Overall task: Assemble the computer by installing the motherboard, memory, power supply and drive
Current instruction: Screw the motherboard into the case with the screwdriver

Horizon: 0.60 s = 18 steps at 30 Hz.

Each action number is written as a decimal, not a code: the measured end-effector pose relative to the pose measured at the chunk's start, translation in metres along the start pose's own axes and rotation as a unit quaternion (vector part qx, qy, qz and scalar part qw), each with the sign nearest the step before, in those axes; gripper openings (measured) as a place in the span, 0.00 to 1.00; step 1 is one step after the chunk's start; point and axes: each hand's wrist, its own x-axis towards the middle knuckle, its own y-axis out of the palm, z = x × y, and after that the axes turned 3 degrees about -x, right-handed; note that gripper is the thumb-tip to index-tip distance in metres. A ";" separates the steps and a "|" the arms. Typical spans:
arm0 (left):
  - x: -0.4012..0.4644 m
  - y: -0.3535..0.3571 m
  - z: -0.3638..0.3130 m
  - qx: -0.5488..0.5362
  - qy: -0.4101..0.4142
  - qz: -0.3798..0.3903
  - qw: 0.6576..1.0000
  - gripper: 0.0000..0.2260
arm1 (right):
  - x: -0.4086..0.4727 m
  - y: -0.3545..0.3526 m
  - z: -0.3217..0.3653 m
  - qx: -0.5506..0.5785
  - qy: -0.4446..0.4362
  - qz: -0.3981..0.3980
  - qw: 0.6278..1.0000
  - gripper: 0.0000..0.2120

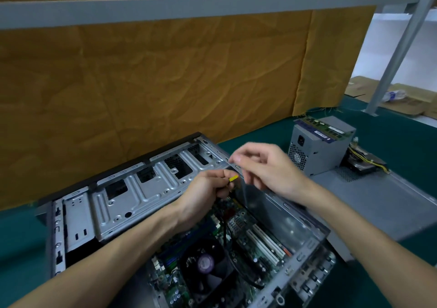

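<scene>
On your far left stands the open grey sheet-metal computer case [78, 215], its perforated drive cage [142, 189] tilted up along the back. Below that, inside the case, the green motherboard [248, 241] already lies flat, with the round black cooler fan [205, 264] at its near end and the white expansion slots [269, 243] running away from you toward the right wall.

Your left hand [203, 194] is curled, thumb and forefinger pinching a small yellow plastic connector [233, 178] on the end of a thin black cable [224, 227] that hangs down to the board. The connector's long axis points to the right, toward your other hand. Your right hand [267, 168] hovers just beside it, fingers loosely bent and holding nothing, fingertips angled down toward the yellow plug.

The relation that matters: the connector sits above the board, between your two hands, and its header must be somewhere below. I cannot tell which header from here. Your left hand already has it, so that hand is nearer for the push down.

Further right, well apart on the green table mat [390, 142], waits the grey boxy power supply [316, 151] with green memory sticks [324, 127] lying across its top. Behind it lies what looks like a dark drive [361, 165] under yellow wires. These look not yet installed.
</scene>
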 end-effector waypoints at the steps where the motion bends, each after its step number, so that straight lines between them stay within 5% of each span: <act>1: 0.000 0.000 0.000 -0.007 0.001 0.004 1.000 0.11 | -0.008 0.002 0.001 0.008 -0.004 0.022 1.000 0.06; 18: -0.001 -0.002 -0.013 -0.049 -0.002 0.025 0.998 0.08 | -0.006 -0.005 0.002 0.146 0.087 0.127 0.977 0.10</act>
